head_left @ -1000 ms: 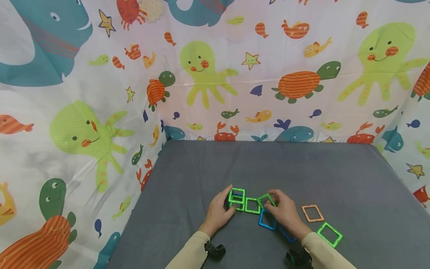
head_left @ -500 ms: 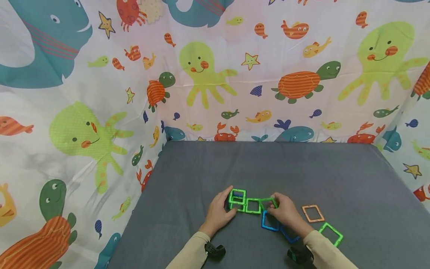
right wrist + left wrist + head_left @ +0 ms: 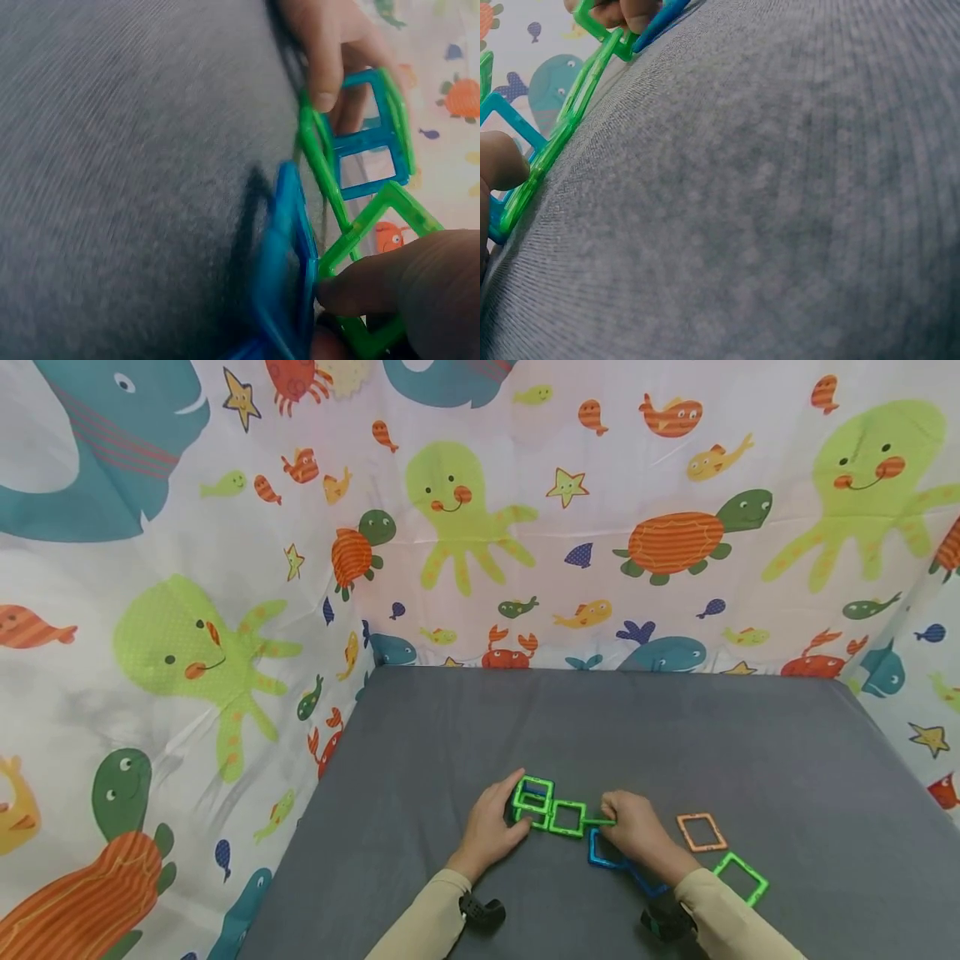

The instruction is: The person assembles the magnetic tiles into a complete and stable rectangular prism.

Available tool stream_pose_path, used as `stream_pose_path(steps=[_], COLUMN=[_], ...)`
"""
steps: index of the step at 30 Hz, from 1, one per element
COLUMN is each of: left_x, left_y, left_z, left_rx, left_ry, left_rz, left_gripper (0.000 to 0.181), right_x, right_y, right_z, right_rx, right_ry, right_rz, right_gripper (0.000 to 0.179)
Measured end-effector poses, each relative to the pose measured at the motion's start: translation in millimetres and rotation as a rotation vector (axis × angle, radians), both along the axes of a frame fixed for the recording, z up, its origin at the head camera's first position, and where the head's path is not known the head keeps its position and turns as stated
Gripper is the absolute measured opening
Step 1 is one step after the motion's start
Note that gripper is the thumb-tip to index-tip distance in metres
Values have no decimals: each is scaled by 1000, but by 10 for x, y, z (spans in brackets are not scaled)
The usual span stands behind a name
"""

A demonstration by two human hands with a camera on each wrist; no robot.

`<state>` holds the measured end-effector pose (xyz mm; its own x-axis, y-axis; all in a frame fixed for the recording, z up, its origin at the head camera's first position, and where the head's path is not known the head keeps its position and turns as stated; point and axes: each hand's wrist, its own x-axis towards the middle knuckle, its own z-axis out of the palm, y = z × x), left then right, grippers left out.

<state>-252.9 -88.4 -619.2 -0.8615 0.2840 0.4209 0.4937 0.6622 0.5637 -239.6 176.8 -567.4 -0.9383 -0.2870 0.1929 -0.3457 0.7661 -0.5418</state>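
Note:
My left hand (image 3: 491, 831) grips a small box of green and blue magnetic tiles (image 3: 534, 810), thumb at the near side and fingers at the far side. Joined to the box's right is a green square tile (image 3: 583, 820), low on the table. Along that tile's right edge my right hand (image 3: 637, 831) pinches another green tile (image 3: 598, 822), seen edge-on from above. The right wrist view shows this held green tile (image 3: 356, 232) standing up between thumb and fingers. Just below the right fingers is a blue tile (image 3: 604, 863); a second blue tile (image 3: 649, 885) is partly hidden under the wrist.
To the right of my right hand lie an orange square tile (image 3: 686, 832) and a green square tile (image 3: 748, 868), partly behind the sleeve. The grey cloth table (image 3: 675, 735) ends at a hanging cloth (image 3: 555, 543) printed with sea animals.
My right hand has turned its green tile from slanted to edge-on, beside the flat green tile's right edge. The blue tiles have shifted slightly right. My left hand keeps its grip.

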Motion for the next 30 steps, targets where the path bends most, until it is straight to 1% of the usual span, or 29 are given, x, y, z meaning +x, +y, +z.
stream_pose_path(steps=[1, 3, 4, 5, 7, 10, 14, 18, 21, 23, 26, 28, 30], left_x=[-4, -10, -11, -11, -9, -4, -7, -20, -29, -28, -14, 4, 29], left_y=[0, -2, -4, -5, -9, -12, -12, -15, -9, 15, 77, 130, 178], left_z=[0, -2, -1, 2, 10, 23, 26, 29, 38, 46, 47, 45, 49], left_rx=[0, -3, -3, -6, -11, -13, -13, -17, -21, -30, -45, -35, -4], left_ry=[-3, -3, -5, -4, -7, -6, 5, 2, -29, -47, -78, -94, -120], left_rz=[0, -2, -2, -1, -3, -13, -18, -9, 9, 34, 84, 119, 153], left_gripper=[75, 75, 75, 74, 75, 75, 75, 75, 77, 80, 85, 90, 95], right_x=[-1, -8, -14, -21, -33, -65, -128, -186, -202, -215, -238, -258, -274], right_y=[-2, -6, -7, -7, -3, -7, -28, -55, -82, -102, -129, -149, -168], right_z=[-3, -6, -6, -6, 2, 16, 43, 81, 121, 132, 132, 132, 142], right_rx=[14, 28, 30, 21, -4, -20, -1, -18, -26, -13, 27, 47, 62], right_ry=[43, 104, 118, 116, 85, 16, -69, -217, -290, -299, -273, -251, -237], right_rz=[19, 47, 56, 60, 56, 37, 15, -12, 4, 33, 79, 96, 116], right_gripper=[59, 57, 55, 54, 49, 42, 30, 16, 16, 16, 14, 13, 13])
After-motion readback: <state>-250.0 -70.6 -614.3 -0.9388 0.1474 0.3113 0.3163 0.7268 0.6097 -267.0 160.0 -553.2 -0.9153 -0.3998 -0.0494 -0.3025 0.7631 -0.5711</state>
